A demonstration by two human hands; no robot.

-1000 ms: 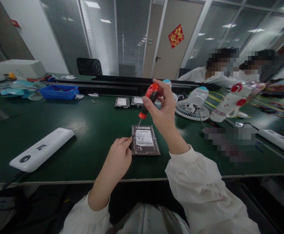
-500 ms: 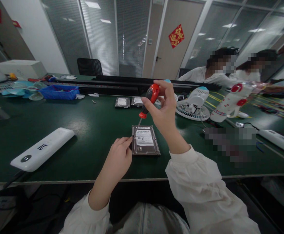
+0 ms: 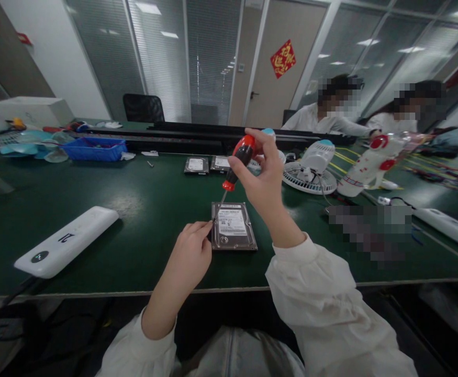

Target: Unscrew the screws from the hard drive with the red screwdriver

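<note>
A red and black screwdriver [image 3: 240, 159] is gripped by its handle in my right hand [image 3: 266, 180], thumb and fingers closed around it. Its shaft slants down and left to the left edge of a hard drive [image 3: 232, 226], which lies label up on the green table. At that edge my left hand [image 3: 192, 250] is closed, its thumb and forefinger pressed together right by the screwdriver's tip. Whatever sits between those fingertips is too small to make out.
Two more hard drives [image 3: 196, 165] lie farther back, partly behind my right hand. A white numbered device [image 3: 67, 241] is at left, a blue bin [image 3: 95, 149] behind it. White fan parts [image 3: 311, 167] and a white robot arm [image 3: 364, 167] stand right. Two co-workers sit beyond.
Both hands, the screwdriver and the drive keep nearly the same pose, with a slight shift of the view. One co-worker has leaned left, an arm now stretched toward the robot arm.
</note>
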